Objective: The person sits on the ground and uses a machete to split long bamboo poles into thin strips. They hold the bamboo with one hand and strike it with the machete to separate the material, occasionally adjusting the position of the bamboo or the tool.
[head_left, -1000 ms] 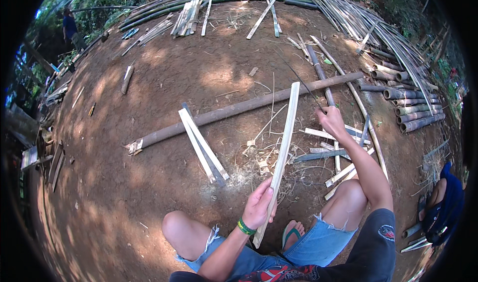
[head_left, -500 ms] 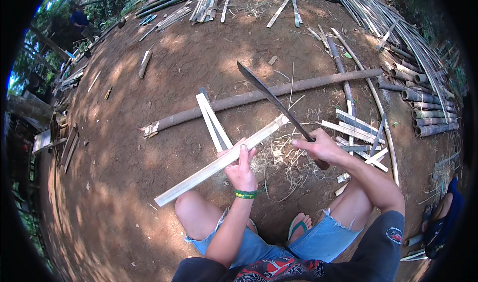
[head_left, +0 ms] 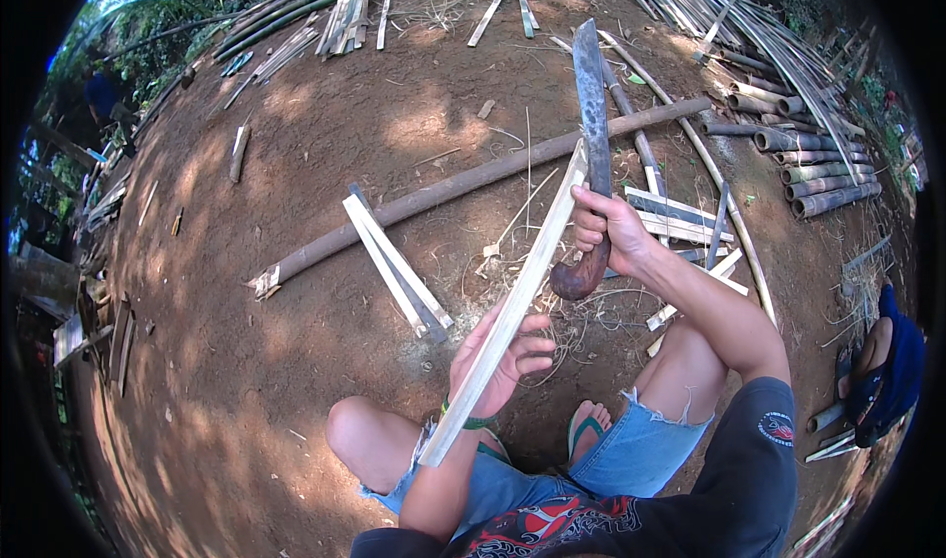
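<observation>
My right hand [head_left: 619, 231] is closed around the dark wooden handle of a machete [head_left: 593, 95], whose broad blade points up and away from me. A pale split bamboo strip [head_left: 522, 297] slants from above my left forearm up to the machete's blade base. Its upper part runs close beside my right fingers; whether they also grip it, I cannot tell. Under the strip, my left hand [head_left: 498, 366] is palm up with its fingers spread, and the strip crosses the palm. Beyond that hand, two split strips [head_left: 394, 262] lean on a long brown pole [head_left: 463, 196].
Cut bamboo strips [head_left: 680, 218] lie in a heap to the right, near curly shavings [head_left: 493, 267]. Thick bamboo poles [head_left: 818, 179] are stacked at far right. More strips [head_left: 350, 14] lie at the back. Another person [head_left: 882, 371] sits at the right edge.
The bamboo strip has swung from a low slant to a steeper one. My left fingers have come off it and spread. The machete has turned from pointing up-left to nearly straight up.
</observation>
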Tool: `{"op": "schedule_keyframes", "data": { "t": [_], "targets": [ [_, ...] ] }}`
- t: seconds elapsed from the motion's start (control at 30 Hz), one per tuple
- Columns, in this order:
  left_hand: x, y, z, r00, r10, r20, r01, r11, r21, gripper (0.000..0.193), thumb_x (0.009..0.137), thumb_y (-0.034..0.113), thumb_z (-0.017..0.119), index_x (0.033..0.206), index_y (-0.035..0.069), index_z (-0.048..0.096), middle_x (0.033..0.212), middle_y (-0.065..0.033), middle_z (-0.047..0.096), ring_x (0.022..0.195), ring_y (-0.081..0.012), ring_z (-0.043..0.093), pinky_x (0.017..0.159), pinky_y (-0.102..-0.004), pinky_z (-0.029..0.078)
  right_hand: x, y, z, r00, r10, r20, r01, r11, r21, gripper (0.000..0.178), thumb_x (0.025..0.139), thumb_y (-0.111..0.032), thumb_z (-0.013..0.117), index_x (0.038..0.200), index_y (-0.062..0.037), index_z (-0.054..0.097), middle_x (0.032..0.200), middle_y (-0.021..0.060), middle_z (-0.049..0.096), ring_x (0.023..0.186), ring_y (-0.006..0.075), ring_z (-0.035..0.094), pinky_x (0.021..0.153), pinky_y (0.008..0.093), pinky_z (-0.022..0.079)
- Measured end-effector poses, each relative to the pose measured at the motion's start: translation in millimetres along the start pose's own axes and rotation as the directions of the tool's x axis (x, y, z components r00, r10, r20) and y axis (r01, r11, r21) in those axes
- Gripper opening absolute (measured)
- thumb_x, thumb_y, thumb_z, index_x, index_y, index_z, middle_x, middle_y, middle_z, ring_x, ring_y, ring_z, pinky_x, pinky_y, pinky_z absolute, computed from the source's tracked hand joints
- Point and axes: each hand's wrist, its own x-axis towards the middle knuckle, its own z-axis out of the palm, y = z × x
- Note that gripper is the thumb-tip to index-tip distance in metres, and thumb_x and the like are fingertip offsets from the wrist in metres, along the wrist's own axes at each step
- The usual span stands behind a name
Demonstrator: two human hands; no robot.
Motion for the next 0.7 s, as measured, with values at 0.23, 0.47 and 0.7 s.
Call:
{"op": "schedule_keyframes", "data": {
  "t": [0.23,0.47,0.7],
  "targets": [
    [-16,37,39,0.887,-0.46,-0.023,0.456,0.869,0.191,0.061,0.107,0.025,0.042,0.158,0.007,0.014,0.092,-0.0141,0.058,0.057,-0.0191,0.066,0.05,-0.0257,0.055,-6,-20,-25,0.974,-0.191,-0.124,0.156,0.956,-0.247,0.024,0.098,-0.026,0.065,0.085,-0.0166,0.047,0.058,-0.0092,0.037,0.047,0.0053,0.036,0.046,0.0247,0.03],
    [-4,-4,29,0.907,0.031,-0.421,0.282,0.697,0.659,0.071,0.101,0.016,0.059,0.159,0.007,0.018,0.08,-0.001,0.053,0.046,-0.0036,0.043,0.041,-0.0201,0.036,-16,-13,-20,0.921,-0.347,-0.175,-0.016,0.416,-0.909,0.044,0.097,-0.04,0.061,0.08,-0.0003,0.071,0.051,-0.0008,0.048,0.047,0.0086,0.042,0.046,0.034,0.032],
    [13,-25,2,0.894,0.304,-0.328,0.086,0.603,0.793,0.069,0.098,0.008,0.059,0.157,0.004,0.024,0.082,0.0048,0.056,0.061,0.0004,0.044,0.049,-0.0191,0.036,-35,31,18,0.96,-0.105,0.26,0.244,-0.144,-0.959,0.027,0.084,-0.03,0.066,0.078,-0.0033,0.071,0.058,0.0225,0.06,0.058,0.0421,0.061,0.061,0.0512,0.05]
  ]
}}
